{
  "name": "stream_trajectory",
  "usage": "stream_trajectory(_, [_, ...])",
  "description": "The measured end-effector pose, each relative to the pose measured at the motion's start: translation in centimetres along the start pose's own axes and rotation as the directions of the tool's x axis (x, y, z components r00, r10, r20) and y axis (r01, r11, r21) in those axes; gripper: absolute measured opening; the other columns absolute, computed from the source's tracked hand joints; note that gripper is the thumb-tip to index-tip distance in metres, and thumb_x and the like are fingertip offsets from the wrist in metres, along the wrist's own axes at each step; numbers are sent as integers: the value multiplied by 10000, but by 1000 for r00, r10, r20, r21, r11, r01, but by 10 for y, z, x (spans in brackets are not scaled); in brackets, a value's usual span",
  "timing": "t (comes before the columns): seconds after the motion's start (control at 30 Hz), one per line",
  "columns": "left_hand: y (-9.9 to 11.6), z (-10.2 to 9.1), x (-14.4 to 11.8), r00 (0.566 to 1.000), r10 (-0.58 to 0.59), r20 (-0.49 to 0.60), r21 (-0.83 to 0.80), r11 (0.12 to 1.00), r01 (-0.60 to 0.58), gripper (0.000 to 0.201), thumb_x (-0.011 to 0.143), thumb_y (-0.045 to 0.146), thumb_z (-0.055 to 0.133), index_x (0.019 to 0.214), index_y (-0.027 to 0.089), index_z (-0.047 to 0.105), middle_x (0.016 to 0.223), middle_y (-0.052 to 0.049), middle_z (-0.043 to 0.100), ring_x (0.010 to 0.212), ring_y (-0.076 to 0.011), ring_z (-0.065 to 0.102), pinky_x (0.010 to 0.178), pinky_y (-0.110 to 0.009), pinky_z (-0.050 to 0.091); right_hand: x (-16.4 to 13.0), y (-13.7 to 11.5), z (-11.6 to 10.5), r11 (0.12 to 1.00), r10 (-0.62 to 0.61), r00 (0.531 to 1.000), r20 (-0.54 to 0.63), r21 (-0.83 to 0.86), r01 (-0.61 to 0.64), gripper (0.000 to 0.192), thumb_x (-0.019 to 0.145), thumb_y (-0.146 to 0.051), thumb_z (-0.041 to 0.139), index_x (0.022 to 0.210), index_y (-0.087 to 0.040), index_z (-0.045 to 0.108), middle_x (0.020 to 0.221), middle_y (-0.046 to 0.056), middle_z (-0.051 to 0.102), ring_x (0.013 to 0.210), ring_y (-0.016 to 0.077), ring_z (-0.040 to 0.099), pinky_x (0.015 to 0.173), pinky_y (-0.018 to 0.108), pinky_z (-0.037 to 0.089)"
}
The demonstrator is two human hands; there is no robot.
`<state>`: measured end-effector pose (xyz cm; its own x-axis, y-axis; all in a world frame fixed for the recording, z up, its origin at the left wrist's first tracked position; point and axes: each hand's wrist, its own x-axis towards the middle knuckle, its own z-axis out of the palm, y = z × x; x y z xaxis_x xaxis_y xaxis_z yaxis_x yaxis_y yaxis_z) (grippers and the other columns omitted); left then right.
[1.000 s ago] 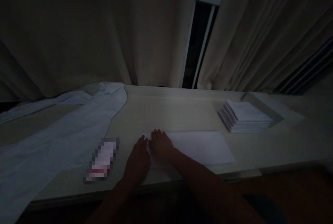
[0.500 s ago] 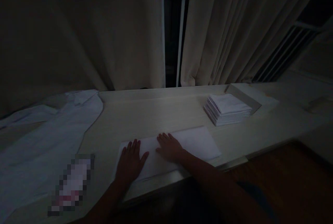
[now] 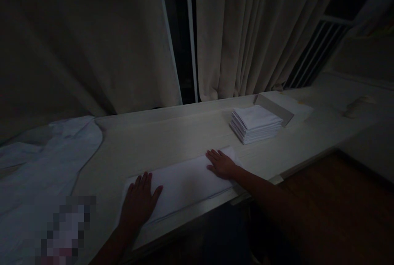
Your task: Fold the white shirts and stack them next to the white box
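Dim light falls on beige curtains (image 3: 123, 51) and, below them, the pale worktop (image 3: 172, 133) that carries everything we handle. Along its near edge lies the folded white cloth (image 3: 181, 187), set lengthwise in front of us, probably so that both ends stay within easy reach. Our left hand (image 3: 139, 199) rests palm down on its left end, the thumb splayed from the other fingers; our right hand (image 3: 222, 164) rests near the right end, fingers lightly fanned. Neither grips anything; spread so widely, they seem to hold the fabric flat between them. We judge that the stack of folded white cloths (image 3: 258, 121), near the right end, sits back to leave us arm room. At left, a loose white cloth (image 3: 61, 154) sprawls, apart from ours, beside a pixelated object (image 3: 66, 228) we cannot identify.
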<state>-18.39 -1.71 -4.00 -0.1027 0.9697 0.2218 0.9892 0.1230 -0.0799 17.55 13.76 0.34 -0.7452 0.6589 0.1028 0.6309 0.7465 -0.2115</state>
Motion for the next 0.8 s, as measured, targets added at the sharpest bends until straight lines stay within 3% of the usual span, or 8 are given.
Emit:
stream_trajectory(0.23, [-2, 1, 2, 1000, 15, 20, 43, 999, -16, 798, 874, 606, 264, 1431, 41, 359, 1516, -191, 335, 1406, -346, 276, 1120, -496, 229, -16, 37, -4, 996, 52, 998, -27, -69, -54, 639, 987, -530, 257, 1505, -157, 265, 1550, 86, 255, 1448, 227, 160, 1181, 427, 96])
stream_trajectory(0.37, [2, -4, 1, 1000, 0, 18, 25, 1000, 0, 785, 877, 586, 264, 1436, 41, 349, 1515, -197, 335, 1408, -339, 276, 1119, -503, 228, -27, 57, -6, 981, 166, 986, -36, -92, -168, 635, 992, -524, 214, 1505, -154, 265, 1548, 96, 253, 1445, 238, 169, 1173, 453, 109])
stream_trajectory(0.53, [4, -24, 2, 999, 23, 45, -3, 1000, -23, 700, 875, 515, 273, 1403, 79, 420, 1486, -193, 388, 1399, -342, 297, 1099, -555, 239, -32, 73, -18, 961, 255, 965, -55, -93, -259, 629, 985, -522, 254, 1500, -162, 280, 1540, 106, 278, 1437, 255, 201, 1163, 486, 109])
stream_trajectory(0.6, [11, -35, 9, 998, 42, 38, 17, 999, -43, 678, 878, 503, 277, 1385, 86, 445, 1481, -198, 392, 1404, -358, 282, 1088, -596, 228, -34, 78, -30, 949, 302, 945, -129, -56, -311, 602, 992, -478, 264, 1495, -149, 286, 1534, 111, 297, 1432, 248, 221, 1161, 480, 131])
stream_trajectory(0.7, [49, -50, 27, 981, 193, 2, 12, 981, -193, 673, 891, 520, 303, 1391, 92, 441, 1523, -188, 322, 1428, -350, 224, 1118, -578, 192, -48, 87, -47, 874, 481, 818, -317, 93, -477, 542, 1003, -358, 236, 1466, -94, 333, 1490, 143, 383, 1382, 227, 339, 1140, 419, 236])
stream_trajectory(0.73, [70, -55, 33, 958, 288, 6, -16, 957, -288, 659, 897, 524, 314, 1406, 122, 430, 1539, -164, 299, 1435, -333, 213, 1132, -554, 185, -56, 89, -51, 850, 522, 773, -362, 148, -505, 520, 998, -319, 243, 1447, -89, 367, 1462, 144, 427, 1350, 217, 392, 1125, 390, 274])
stream_trajectory(0.8, [122, -63, 45, 859, 509, 55, -122, 857, -501, 580, 918, 515, 323, 1436, 263, 394, 1548, -83, 310, 1436, -290, 230, 1144, -531, 181, -77, 87, -51, 828, 559, 725, -402, 231, -511, 474, 977, -267, 287, 1388, -109, 460, 1392, 128, 515, 1277, 202, 479, 1091, 345, 335])
